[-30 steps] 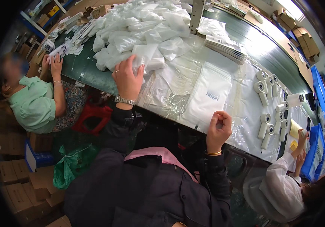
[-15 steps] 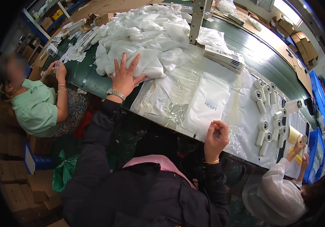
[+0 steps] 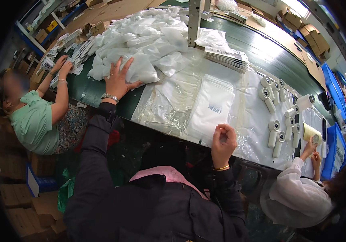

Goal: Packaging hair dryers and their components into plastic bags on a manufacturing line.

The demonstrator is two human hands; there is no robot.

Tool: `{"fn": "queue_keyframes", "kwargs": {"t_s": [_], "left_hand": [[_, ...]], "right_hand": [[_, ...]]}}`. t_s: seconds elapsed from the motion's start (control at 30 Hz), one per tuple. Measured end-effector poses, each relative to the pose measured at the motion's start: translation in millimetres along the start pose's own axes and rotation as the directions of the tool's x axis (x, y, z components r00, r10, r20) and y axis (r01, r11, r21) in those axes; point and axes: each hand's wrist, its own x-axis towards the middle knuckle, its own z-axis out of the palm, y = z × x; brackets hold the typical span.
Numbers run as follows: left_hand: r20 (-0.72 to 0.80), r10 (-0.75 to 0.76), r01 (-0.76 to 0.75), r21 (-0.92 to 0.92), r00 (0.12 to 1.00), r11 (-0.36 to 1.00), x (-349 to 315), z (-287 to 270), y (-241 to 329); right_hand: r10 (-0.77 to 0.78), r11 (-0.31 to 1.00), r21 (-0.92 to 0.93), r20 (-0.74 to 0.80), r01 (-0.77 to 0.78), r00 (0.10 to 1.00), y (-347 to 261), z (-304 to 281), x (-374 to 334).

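Standing in this workroom, I see a seated person in a dark jacket reaching over a dark green tabletop (image 3: pixel 80 88). The left hand (image 3: pixel 116 82) lies on the near edge of a big heap of plump, frosted white plastic pouches (image 3: pixel 140 40); its grip is wide, fingers and thumb apart, clamped on nothing. The heap sits ahead and to the person's left, beside a crinkled clear plastic sheet (image 3: pixel 156 109).

The right hand (image 3: pixel 223 141) is at the near corner of a neat stack of flat white plastic bags (image 3: pixel 212 97). Its fingers curl toward the thumb — from here I cannot tell whether the tips meet or pinch anything.

To handle this well, I would keep the left palm broad and the pressure light, since slick pouches likely slide over one another and a hard push could send some off the near edge. Taking one pouch by its loose edge should disturb its neighbours least. The right hand would do best to stay light too, so the flat stack does not skew or crease.

Further right lie white handled rollers with round ends (image 3: pixel 266 94) — well apart from both hands, and best left undisturbed.
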Motion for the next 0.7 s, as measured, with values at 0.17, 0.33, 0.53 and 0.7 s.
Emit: {"fn": "queue_keyframes", "kwargs": {"t_s": [0.17,0.33,0.53,0.7], "left_hand": [[-0.039,0.057,-0.057,0.001,0.998,0.998,1,-1,-24],[-0.016,0.077,-0.077,-0.008,0.997,0.997,5,0,-46],[-0.035,0.11,-0.112,-0.053,0.993,0.992,21,13,-72],[-0.085,0.201,-0.21,-0.114,0.976,0.971,7,9,-86]], "right_hand": [[0.008,1.0,0.021,0.017,-0.008,1.0,1,-2,-1],[-0.019,1.0,-0.001,0.006,0.019,1.0,4,-3,-2],[-0.041,0.995,0.086,-0.059,0.046,0.997,6,-5,-5],[-0.074,0.988,0.126,-0.107,0.087,0.991,-15,-49,3]]}}
